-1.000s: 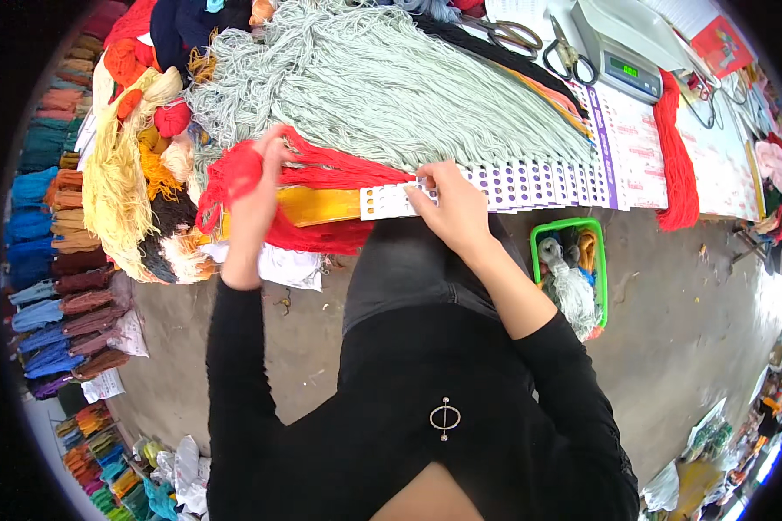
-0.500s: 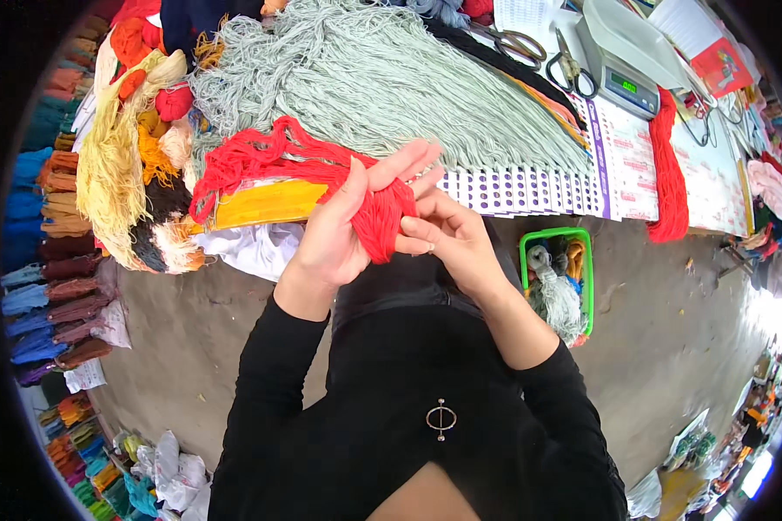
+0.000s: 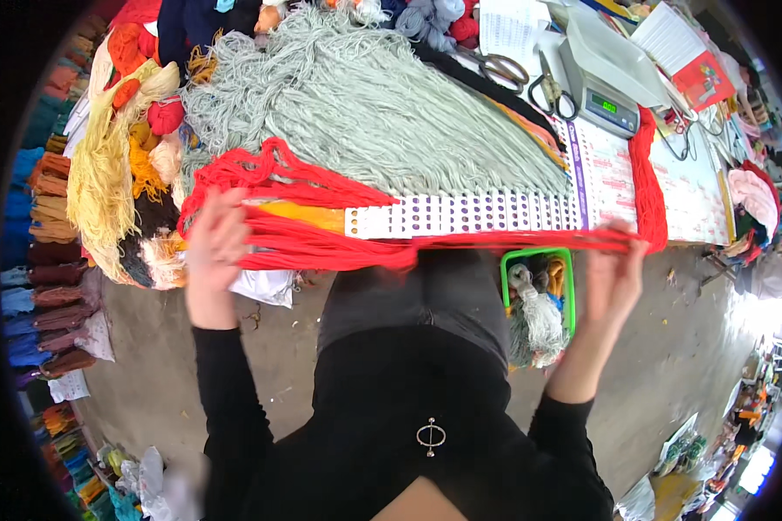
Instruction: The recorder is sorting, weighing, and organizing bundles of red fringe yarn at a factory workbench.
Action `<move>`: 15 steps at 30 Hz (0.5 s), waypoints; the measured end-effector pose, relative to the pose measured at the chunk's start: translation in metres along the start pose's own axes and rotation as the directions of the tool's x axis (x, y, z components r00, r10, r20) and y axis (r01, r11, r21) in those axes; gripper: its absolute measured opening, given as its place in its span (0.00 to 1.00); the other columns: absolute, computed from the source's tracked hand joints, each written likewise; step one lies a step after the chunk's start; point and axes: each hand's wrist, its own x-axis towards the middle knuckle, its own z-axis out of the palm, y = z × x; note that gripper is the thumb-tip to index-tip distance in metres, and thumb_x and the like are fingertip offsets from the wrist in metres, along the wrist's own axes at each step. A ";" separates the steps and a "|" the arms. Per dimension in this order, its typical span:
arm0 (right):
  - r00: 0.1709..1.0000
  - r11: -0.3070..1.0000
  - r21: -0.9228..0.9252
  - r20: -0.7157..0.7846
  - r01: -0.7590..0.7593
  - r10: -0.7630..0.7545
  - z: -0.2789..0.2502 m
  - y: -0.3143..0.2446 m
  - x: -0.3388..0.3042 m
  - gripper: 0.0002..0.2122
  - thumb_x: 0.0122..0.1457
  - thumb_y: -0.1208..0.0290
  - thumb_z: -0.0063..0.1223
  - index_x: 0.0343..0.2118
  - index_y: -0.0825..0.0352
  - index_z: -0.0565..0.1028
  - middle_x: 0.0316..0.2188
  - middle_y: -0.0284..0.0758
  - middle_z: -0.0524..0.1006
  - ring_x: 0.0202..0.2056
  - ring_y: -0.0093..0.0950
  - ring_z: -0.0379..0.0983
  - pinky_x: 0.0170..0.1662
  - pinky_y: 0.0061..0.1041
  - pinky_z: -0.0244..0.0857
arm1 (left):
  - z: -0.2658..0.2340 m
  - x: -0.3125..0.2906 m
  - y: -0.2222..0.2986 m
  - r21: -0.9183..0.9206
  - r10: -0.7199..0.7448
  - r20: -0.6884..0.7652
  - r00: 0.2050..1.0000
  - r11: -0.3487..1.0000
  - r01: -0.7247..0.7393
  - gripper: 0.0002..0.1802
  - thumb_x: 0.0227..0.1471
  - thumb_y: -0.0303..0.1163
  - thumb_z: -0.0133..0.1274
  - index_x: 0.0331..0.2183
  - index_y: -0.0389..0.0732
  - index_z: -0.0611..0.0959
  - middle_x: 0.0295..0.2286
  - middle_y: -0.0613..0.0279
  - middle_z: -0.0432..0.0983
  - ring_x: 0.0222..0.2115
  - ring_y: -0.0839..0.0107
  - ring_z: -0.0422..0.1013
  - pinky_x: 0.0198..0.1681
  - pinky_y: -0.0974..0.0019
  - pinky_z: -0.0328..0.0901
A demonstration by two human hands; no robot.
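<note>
1. Well, red yarn [image 3: 330, 247] is stretched along the near edge of the table [image 3: 695, 187], thick toward the left, thinner toward the right.
2. The person's right hand [image 3: 613, 273], raised just off the near edge, has its fingers closed on the thin end of the red yarn.
3. The left hand [image 3: 217, 239] is up by the near left corner, over the thick end; its fingers are bent and slightly apart, but blurred, so I can't tell whether they grip anything.
4. Behind the red yarn, a row of white cards [image 3: 443, 215] with holes runs along the near edge.
5. A red bundle [image 3: 300, 178] and some yellow yarn [image 3: 304, 214] lie left of the cards.
6. Grey yarn [image 3: 382, 113] fans from the cards toward the far edge.
7. Near the far right corner sits a scale [image 3: 613, 74], with scissors [image 3: 550, 84] beside it.
8. A red skein [image 3: 647, 174] hangs over the near edge, toward the right.
9. On the floor, just below the near edge, stands a green basket [image 3: 570, 295] of yarn.
</note>
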 end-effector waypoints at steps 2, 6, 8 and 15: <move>0.997 0.984 0.164 -0.009 0.074 -0.074 -0.024 -0.049 0.010 0.06 0.60 0.71 0.44 0.36 0.67 0.69 0.34 0.34 0.70 0.40 0.26 0.66 0.45 0.28 0.64 | -0.071 -0.015 0.044 -0.080 0.263 -0.011 0.965 0.962 -0.263 0.20 0.61 0.39 0.35 0.45 0.33 0.69 0.12 0.73 0.51 0.09 0.84 0.48 0.07 0.78 0.42; 0.918 0.926 -0.013 -0.123 0.378 -0.377 -0.091 -0.158 0.022 0.07 0.61 0.69 0.41 0.30 0.65 0.63 0.19 0.27 0.60 0.18 0.17 0.50 0.21 0.15 0.48 | -0.122 -0.051 0.104 -0.132 0.612 -0.211 0.762 0.755 -0.643 0.24 0.61 0.40 0.29 0.51 0.34 0.66 0.21 0.66 0.61 0.16 0.79 0.53 0.13 0.78 0.50; 0.837 0.846 -0.193 -0.154 0.497 -0.526 -0.088 -0.175 0.018 0.08 0.61 0.66 0.44 0.31 0.65 0.65 0.17 0.25 0.59 0.15 0.15 0.49 0.17 0.14 0.44 | -0.063 -0.049 0.089 -0.075 0.649 -0.278 0.709 0.721 -0.689 0.23 0.61 0.38 0.31 0.54 0.37 0.63 0.33 0.57 0.67 0.21 0.78 0.57 0.19 0.80 0.56; 0.966 0.197 -0.969 0.104 0.152 -0.235 0.011 0.002 0.007 0.08 0.57 0.70 0.50 0.37 0.67 0.74 0.23 0.26 0.71 0.23 0.13 0.64 0.26 0.13 0.58 | 0.062 0.019 -0.046 0.108 -0.115 0.085 0.990 0.989 0.105 0.27 0.58 0.45 0.39 0.53 0.39 0.65 0.49 0.57 0.65 0.25 0.83 0.66 0.23 0.81 0.63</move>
